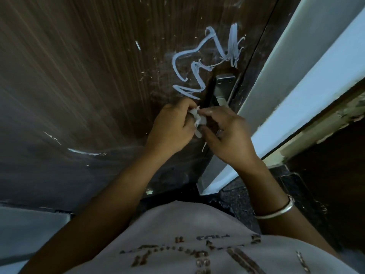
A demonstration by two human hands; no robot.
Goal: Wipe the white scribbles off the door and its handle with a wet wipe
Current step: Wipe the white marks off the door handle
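scribbles [205,62] on door [88,76], handle [222,89] right, hands [199,127] below

The wet wipe [198,119] is bunched between the left hand [171,125] and the right hand [229,133], and fingers cover most of it. The lower part of the door handle [223,89] is hidden behind the right hand. The door [79,76] is cut off at the top and left edges. The shirt lettering [177,254] is blurred and probably unreadable.
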